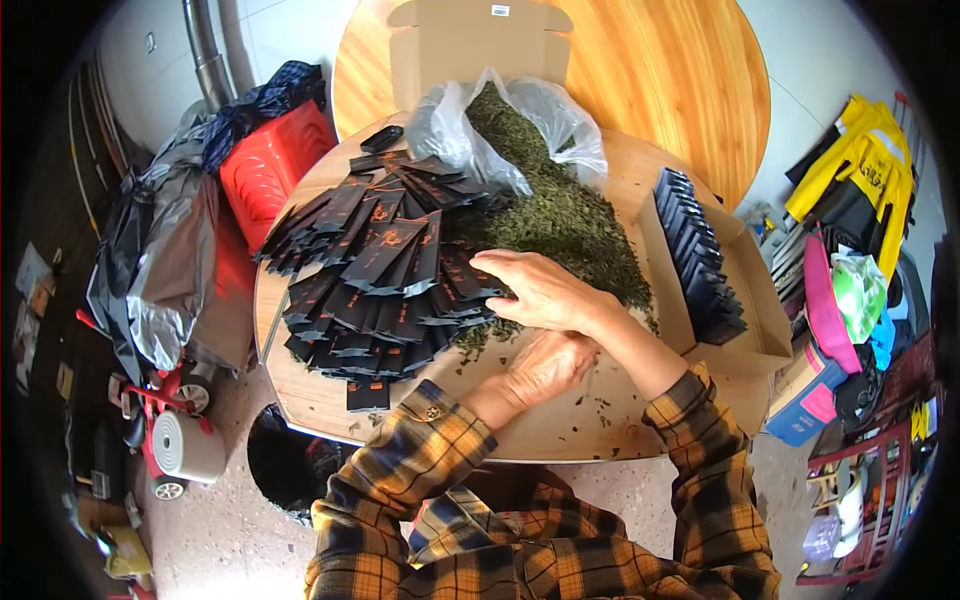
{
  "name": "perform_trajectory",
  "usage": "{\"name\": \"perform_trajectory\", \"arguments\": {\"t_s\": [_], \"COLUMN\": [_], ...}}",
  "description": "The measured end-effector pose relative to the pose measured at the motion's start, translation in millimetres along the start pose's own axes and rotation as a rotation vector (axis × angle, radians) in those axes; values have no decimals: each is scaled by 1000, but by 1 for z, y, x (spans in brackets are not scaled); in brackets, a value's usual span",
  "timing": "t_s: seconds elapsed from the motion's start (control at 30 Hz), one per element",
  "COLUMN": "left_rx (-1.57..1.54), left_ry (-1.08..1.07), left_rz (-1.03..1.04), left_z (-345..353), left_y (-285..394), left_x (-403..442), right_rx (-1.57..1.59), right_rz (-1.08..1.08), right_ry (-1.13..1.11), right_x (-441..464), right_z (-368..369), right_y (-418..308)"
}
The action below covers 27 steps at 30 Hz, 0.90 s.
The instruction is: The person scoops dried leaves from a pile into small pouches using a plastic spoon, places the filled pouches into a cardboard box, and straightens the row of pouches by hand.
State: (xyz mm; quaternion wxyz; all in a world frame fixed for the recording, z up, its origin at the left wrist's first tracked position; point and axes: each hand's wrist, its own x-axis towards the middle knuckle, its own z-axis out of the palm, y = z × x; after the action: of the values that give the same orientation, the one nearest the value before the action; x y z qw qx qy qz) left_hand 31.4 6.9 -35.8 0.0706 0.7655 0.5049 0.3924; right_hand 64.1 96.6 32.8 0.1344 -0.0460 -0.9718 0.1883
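Dried green leaves [560, 225] are heaped on the round wooden table [500, 432] and spill from a clear plastic bag [445, 125]. Many black packets with orange print [385, 255] lie piled to the left. My right hand [545, 290] reaches across over the left one, between the packets and the leaves, its thumb and fingers apart and nothing visible in it. Below it, my left hand [548, 368] rests near the tabletop with its fingers curled; what they hold, if anything, is hidden. On the right, a cardboard box [735, 270] holds a row of black packets [695, 255].
An upright cardboard flap [480, 50] stands behind the bag. A small black object [382, 139] lies at the table's back left. Red stools [275, 170] and a black bin [290, 460] are at the left. A blue carton [805, 395] and yellow clothing [865, 175] are at the right.
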Motion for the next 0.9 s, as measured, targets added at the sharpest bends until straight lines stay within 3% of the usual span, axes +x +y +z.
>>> {"name": "perform_trajectory", "arguments": {"t_s": [0.1, 0.23, 0.33, 0.4, 0.47, 0.5, 0.53, 0.6, 0.7, 0.77, 0.83, 0.9], "left_rx": [-3, -37, -1, 17, -18, 14, 56, 112, 189, 351, 360, 291], "left_ry": [65, 160, 116, 75, 329, 285, 342, 528, 569, 464, 401, 199], "left_rz": [55, 127, 108, 102, 194, 177, 168, 168, 61, 11, -17, -113], "left_z": [3, 5, 2, -1, -5, -7, -16, -37, -59, -63, -58, -57], "left_y": [-3, -6, -6, -3, -1, -5, -2, 10, 7, 3, -6, -11], "left_x": [1, 2, 1, 2, 4, 5, 7, 14, 21, 22, 17, 14], "right_rx": [-35, -137, -154, -142, -96, 50, 222, 589, 884, 920, 1166, 1206], "right_rz": [10, -106, 5, -16, 161, 277, 235, 434, 453, 455, 483, 463], "right_ry": [-112, 5, -38, 229, 253, 285, 372, 430, 464, 438, 411, 395], "right_x": [18, 30, 29, 18, 4, -7, -17, -41, -70, -86, -96, -101], "right_z": [6, 23, 21, 9, -20, -32, -39, -54, -53, -48, -41, -38], "right_y": [0, 15, 19, 19, 8, 8, 15, 11, 16, 23, 31, 40]}}
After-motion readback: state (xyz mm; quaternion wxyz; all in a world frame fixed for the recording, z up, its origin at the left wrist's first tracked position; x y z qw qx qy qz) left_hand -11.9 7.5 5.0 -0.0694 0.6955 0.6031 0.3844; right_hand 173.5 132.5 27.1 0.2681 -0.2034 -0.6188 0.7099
